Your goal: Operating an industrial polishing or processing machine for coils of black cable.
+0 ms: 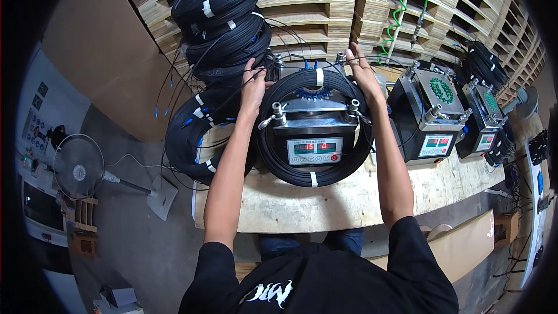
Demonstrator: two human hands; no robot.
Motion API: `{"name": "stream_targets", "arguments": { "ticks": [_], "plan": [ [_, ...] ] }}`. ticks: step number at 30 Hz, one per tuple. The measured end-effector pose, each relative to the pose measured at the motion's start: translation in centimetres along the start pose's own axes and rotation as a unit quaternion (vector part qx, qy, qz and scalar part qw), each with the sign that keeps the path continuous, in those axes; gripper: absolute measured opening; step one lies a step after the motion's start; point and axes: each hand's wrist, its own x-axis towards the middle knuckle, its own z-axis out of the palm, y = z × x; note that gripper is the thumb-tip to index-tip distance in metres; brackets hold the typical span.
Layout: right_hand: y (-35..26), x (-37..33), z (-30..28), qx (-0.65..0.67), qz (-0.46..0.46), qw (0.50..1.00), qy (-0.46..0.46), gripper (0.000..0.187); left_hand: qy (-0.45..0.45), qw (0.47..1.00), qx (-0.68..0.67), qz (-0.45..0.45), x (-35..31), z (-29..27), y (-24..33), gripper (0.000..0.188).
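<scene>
A coil of black cable [314, 179] with white bands stands around the front of a black benchtop machine [317, 131]. The machine has a lit red display and metal clamp knobs. Beside the coil's upper left is my left hand [254, 88], thumb apart and fingers raised by thin black cables. My right hand [364, 75] lies along the upper right of the coil, fingers stretched toward the machine's rear knob. Whether either palm touches the coil I cannot tell. Blue connectors [311, 65] show at the machine's back, between my hands.
Stacked black cable coils [224, 29] rise at the back left, with another coil [183, 134] leaning below. Two similar machines [433, 110] stand to the right on the wooden table [279, 209]. Green coiled hoses [401, 9] hang behind. A floor fan [79, 171] stands left.
</scene>
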Motion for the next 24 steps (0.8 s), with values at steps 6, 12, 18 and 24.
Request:
{"name": "stream_targets", "arguments": {
  "ticks": [6, 12, 18, 24],
  "plan": [
    [1.5, 1.0, -0.5, 0.021, -0.002, 0.999, 0.046, 0.073, -0.074, 0.995, -0.068, 0.022, 0.7, 0.6, -0.1, 0.058],
    [-1.1, -0.8, 0.5, -0.059, 0.025, 0.997, 0.052, 0.078, -0.084, 0.996, -0.032, 0.027, 0.1, -0.1, 0.4, 0.049],
    [0.6, 0.2, -0.5, -0.048, -0.03, 0.998, 0.003, 0.077, 0.006, 0.999, 0.045, 0.015, -0.5, 0.6, 0.5, 0.036],
    [0.3, 0.1, -0.4, 0.048, 0.014, 0.999, 0.014, 0.074, -0.032, 0.999, -0.021, 0.019, -0.2, 0.4, 0.4, 0.044]
  ]
}}
